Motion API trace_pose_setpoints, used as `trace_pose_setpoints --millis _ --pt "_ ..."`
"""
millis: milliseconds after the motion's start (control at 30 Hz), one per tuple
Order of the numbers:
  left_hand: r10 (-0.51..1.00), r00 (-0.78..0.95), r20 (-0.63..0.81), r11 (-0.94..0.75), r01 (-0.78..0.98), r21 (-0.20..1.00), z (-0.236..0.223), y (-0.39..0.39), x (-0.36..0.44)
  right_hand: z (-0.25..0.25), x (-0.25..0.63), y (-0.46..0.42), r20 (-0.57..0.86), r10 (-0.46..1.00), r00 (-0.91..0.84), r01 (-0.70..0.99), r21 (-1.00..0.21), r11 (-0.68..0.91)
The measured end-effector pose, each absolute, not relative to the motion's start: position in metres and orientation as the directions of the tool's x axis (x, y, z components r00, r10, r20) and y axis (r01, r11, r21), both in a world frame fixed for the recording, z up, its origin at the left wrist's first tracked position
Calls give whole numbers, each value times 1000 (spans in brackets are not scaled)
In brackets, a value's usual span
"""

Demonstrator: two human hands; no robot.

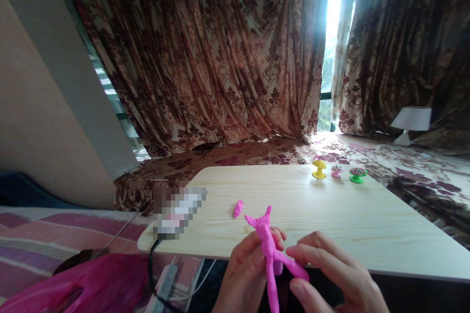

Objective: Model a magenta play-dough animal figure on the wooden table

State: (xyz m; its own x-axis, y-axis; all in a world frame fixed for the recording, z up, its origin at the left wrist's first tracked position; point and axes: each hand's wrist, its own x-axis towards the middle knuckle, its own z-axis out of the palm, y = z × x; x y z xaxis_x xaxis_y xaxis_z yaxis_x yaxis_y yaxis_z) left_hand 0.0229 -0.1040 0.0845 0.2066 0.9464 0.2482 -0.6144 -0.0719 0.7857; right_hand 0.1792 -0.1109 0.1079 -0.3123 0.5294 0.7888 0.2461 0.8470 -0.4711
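A bright pink modelling-clay figure point(269, 244) is held up in front of the table's near edge. Two pointed pieces stick out at its top, and long limbs hang below, one straight down and one slanting right. My left hand point(245, 269) is closed around the figure's middle from behind, its fingertips showing past the body. With thumb and fingers on either side of the slanting limb, my right hand point(330, 274) pinches it near its end. Farther back on the table, a small loose lump of pink clay point(238, 209) lies left of the figure.
On the pale wooden table point(279, 186) stand yellow point(319, 169), pink point(336, 171) and green point(358, 174) mushroom-shaped clay pieces, back right. A blurred-out object point(179, 212) with a black cable lies at the left edge. A power strip point(163, 281) sits below; a lamp point(409, 122) stands far right.
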Motion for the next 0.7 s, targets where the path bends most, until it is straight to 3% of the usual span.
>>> trace_pose_setpoints --millis 300,700 --pt "941 163 296 -142 -603 785 77 -101 23 101 170 -117 796 598 -89 281 -556 782" --pt "934 193 300 -136 -586 799 79 -102 23 104 178 -110 790 542 -284 232 -492 839"
